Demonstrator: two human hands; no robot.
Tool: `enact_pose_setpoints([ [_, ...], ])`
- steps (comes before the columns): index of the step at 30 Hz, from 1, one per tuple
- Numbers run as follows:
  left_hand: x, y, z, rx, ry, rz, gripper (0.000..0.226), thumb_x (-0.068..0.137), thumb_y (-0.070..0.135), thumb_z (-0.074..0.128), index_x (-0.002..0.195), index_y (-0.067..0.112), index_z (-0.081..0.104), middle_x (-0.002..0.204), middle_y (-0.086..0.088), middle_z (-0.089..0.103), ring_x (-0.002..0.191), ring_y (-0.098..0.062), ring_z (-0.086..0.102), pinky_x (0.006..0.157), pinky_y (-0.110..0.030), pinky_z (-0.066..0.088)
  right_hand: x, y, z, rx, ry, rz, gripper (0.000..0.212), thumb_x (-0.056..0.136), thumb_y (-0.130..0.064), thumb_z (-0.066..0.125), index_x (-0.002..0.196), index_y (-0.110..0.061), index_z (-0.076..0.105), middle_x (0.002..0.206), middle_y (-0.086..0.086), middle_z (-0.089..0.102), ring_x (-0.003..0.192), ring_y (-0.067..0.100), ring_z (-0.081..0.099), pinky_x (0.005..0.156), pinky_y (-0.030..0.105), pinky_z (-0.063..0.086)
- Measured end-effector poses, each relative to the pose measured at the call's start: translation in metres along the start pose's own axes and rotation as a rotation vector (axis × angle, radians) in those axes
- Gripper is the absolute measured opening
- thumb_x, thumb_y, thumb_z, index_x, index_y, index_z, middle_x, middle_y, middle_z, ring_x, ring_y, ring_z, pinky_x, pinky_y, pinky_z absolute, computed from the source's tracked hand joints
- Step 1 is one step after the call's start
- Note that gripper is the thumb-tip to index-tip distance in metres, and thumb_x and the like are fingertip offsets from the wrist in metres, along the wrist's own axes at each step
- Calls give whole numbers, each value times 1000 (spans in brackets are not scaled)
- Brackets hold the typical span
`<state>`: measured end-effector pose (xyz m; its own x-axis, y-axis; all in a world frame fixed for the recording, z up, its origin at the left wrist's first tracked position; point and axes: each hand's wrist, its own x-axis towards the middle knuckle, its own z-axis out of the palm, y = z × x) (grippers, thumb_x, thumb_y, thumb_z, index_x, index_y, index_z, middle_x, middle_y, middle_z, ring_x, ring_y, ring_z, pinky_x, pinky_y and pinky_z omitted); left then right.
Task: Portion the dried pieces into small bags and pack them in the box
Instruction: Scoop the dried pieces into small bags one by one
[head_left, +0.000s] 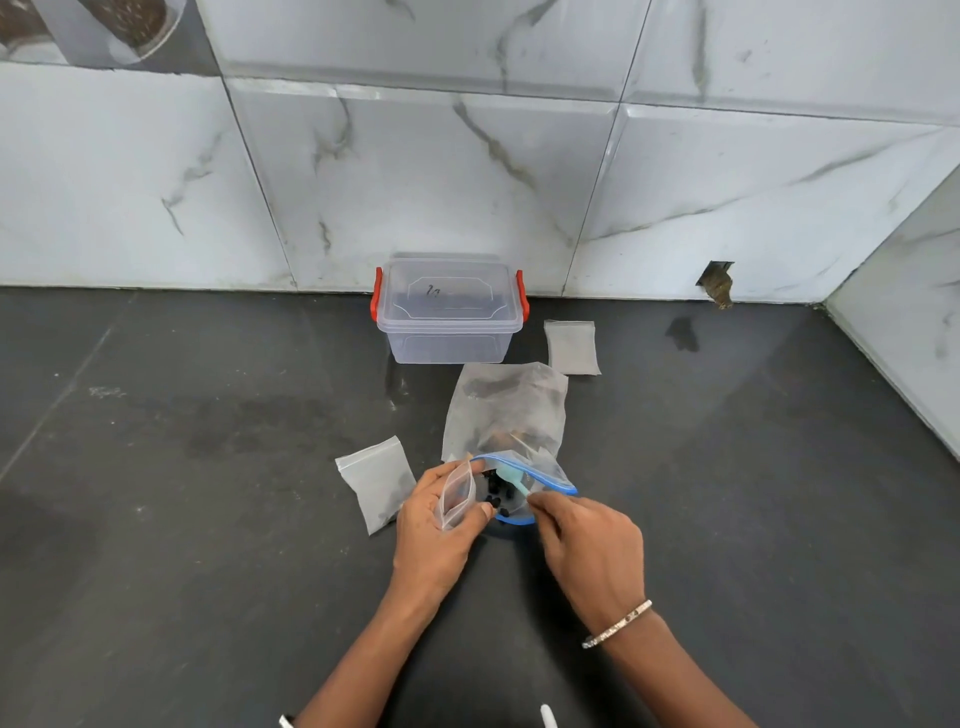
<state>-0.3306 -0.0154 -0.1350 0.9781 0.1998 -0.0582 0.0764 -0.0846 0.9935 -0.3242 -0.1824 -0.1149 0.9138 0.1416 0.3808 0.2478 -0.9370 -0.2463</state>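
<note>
From my seat I see the left hand (436, 525) grasping a small clear plastic zip bag (458, 493), thumb and fingers curled round it, its mouth tilted toward the middle. The right hand (592, 545), with a thin silver bracelet (615, 623) on the wrist, pinches the handle of a little teal plastic spoon (508, 477). The spoon's head sits inside the open mouth of a blue-rimmed clear plastic bag (550, 478), where black dried pieces (492, 500) lie just beside the small bag.

Behind that mouth a frosted plastic pouch (506, 410) lies flat with dark contents showing through; I cannot tell whether it is the same bag. Left of my hands a flat small zip bag (376, 483) rests on the tabletop (208, 519), and another small flat bag (571, 347) lies further back on the right. Just beside it, against the wall, stands a clear plastic box with red latches (449, 312), lid on.

The tabletop is dark grey stone, smudged. The wall (675, 182) is glossy white marble-look tile, with a ragged hole (717, 283) near its base.
</note>
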Motion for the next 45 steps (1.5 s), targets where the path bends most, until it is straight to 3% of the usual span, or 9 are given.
enact_pose_setpoints([
  [7,1,-3,1,-101,-14,-57,46,81,-1,78,112,33,75,124,7,71,116,-6,66,106,-31,51,-9,3,-7,160,-11,118,11,70,-29,81,79,-33,75,60,-15,69,52,12,65,46,27,51],
  [10,1,-4,-1,-102,-12,-56,44,78,7,79,111,35,75,123,8,72,116,-8,66,102,-28,51,-7,3,-5,216,18,174,12,71,-26,83,79,-32,75,63,-16,71,55,9,67,50,28,54],
  [15,-2,-2,-1,-135,-21,-71,47,82,-7,74,113,28,74,121,6,73,113,-7,68,92,-14,51,2,0,4,154,59,149,16,69,-19,84,76,-28,73,54,-9,66,45,14,61,40,27,47],
  [22,-1,-5,-2,-153,-20,-62,50,80,-1,76,110,38,76,125,8,71,120,-9,65,107,-37,50,-5,-1,3,106,-10,70,16,67,-25,85,77,-32,74,59,-11,69,49,15,64,41,26,45],
  [28,1,-7,0,-178,-17,-80,45,74,15,78,112,39,75,126,5,71,120,-12,65,109,-46,49,-10,6,-14,247,-34,164,9,75,-32,80,82,-34,75,64,-19,70,55,3,65,52,25,54],
  [34,1,-13,0,-235,-16,-99,48,65,28,78,112,37,76,127,4,71,119,-25,67,109,-52,49,-14,6,-8,227,-56,184,5,76,-29,78,80,-29,74,60,-16,69,52,5,64,53,30,55],
  [39,4,-11,2,-356,-23,-143,46,69,6,74,110,26,78,116,-8,75,112,-29,70,102,-41,54,-21,-9,4,529,-186,313,3,79,-24,77,81,-25,76,62,-17,70,54,1,66,59,27,58],
  [42,3,-10,2,-402,-21,-155,46,78,-13,69,115,13,74,114,-10,76,108,-29,71,89,-28,56,-17,-14,4,719,-240,485,8,80,-13,78,79,-20,77,63,-6,72,51,7,68,56,25,58],
  [45,5,-10,3,-432,-39,-172,48,70,-1,72,117,12,73,116,-14,74,106,-25,70,90,-30,55,-10,-13,-1,884,-271,620,8,80,-6,78,79,-13,75,64,2,74,53,18,71,54,24,55],
])
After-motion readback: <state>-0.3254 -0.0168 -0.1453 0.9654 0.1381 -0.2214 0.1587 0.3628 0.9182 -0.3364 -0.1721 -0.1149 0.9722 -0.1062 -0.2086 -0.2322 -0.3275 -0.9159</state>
